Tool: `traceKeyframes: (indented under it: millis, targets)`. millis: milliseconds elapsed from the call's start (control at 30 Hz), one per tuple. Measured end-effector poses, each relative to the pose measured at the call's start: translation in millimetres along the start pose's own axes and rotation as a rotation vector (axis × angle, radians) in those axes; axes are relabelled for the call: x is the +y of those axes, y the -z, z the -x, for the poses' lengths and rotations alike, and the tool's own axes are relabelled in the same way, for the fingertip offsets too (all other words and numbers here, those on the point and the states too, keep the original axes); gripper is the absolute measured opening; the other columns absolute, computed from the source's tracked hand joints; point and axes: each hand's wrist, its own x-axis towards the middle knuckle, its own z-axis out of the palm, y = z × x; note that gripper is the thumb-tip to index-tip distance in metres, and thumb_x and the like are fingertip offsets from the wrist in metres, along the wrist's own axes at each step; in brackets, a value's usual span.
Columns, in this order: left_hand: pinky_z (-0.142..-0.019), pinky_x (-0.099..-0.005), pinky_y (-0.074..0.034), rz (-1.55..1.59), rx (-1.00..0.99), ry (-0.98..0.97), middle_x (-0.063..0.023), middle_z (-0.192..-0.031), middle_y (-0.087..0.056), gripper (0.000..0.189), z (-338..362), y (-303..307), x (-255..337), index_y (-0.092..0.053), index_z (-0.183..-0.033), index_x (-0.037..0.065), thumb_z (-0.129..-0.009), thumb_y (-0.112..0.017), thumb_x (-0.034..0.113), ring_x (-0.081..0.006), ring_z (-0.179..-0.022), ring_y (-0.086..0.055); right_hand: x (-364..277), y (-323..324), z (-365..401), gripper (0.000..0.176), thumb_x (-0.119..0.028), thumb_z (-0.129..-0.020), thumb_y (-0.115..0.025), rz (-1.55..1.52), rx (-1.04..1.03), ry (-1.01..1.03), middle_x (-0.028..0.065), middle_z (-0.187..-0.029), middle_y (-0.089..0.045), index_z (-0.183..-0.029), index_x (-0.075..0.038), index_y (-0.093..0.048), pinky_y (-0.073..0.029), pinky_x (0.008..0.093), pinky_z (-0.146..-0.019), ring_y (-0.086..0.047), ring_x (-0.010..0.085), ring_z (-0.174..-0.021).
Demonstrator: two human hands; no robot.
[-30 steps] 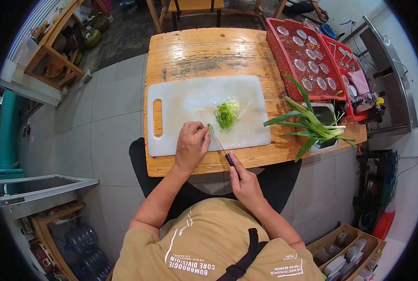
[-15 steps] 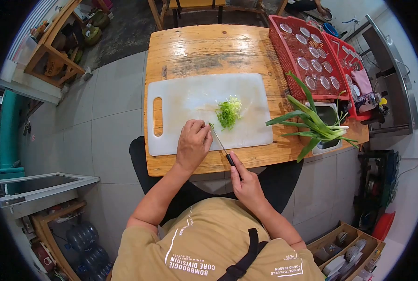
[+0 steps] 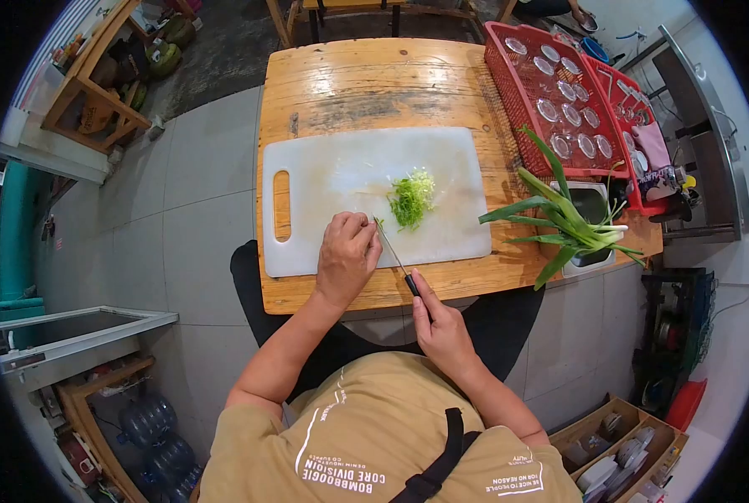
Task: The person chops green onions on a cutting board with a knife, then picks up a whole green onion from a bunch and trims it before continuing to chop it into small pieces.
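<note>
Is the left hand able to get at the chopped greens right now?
Probably yes: the left hand is close beside the greens on the board, though the knife lies partly between.

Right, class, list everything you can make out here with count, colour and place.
Rectangular wooden table: one, brown, centre
White cutting board: one, on table
Chopped greens: one pile, green, on board
Black-handled knife: one, right hand
Long-leaved green stalks: one bunch, over container
Metal container: one, silver, table's right
Plastic baskets: two, red, upper right
Round glassware: about twelve, clear, larger basket
Hands: left, right, by board
</note>
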Motion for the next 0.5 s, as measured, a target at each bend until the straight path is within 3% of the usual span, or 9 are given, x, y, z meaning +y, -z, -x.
traceKeyframes:
  millis: [167,367,500]
  targets:
    - [-0.098,-0.0465,-0.055,-0.013,0.0,-0.003,-0.011,-0.11,-0.068,0.015,-1,-1,0,-0.076,-0.105,-0.001,-0.09,-0.079,0.003,-0.0341,-0.115,-0.065,-8,-1,-11,0.056,-0.017,-0.114,-0.062,0.109,0.011,-0.001,0.0293,-0.082,-0.071,-0.168,-0.015,-0.053,-0.056,0.0561,-0.07,-0.072,0.0484,-0.073]
    - [-0.098,-0.0462,-0.055,-0.013,-0.022,-0.007,-0.0116,-0.112,-0.068,0.014,-1,2,2,-0.075,-0.103,0.0,-0.09,-0.078,0.004,-0.0347,-0.116,-0.065,11,-8,6,0.06,-0.017,-0.112,-0.063,0.176,0.076,0.118,0.0262,-0.082,-0.073,-0.17,-0.015,-0.049,-0.058,0.0566,-0.069,-0.072,0.0476,-0.073]
    - [-0.099,-0.0467,-0.055,0.004,-0.008,-0.015,-0.0117,-0.113,-0.068,0.014,1,0,1,-0.075,-0.104,0.0,-0.091,-0.078,0.005,-0.0346,-0.117,-0.065,2,-11,-6,0.061,-0.017,-0.112,-0.064,0.264,0.043,0.062,0.0241,-0.085,-0.074,-0.171,-0.016,-0.048,-0.058,0.056,-0.069,-0.072,0.0459,-0.072]
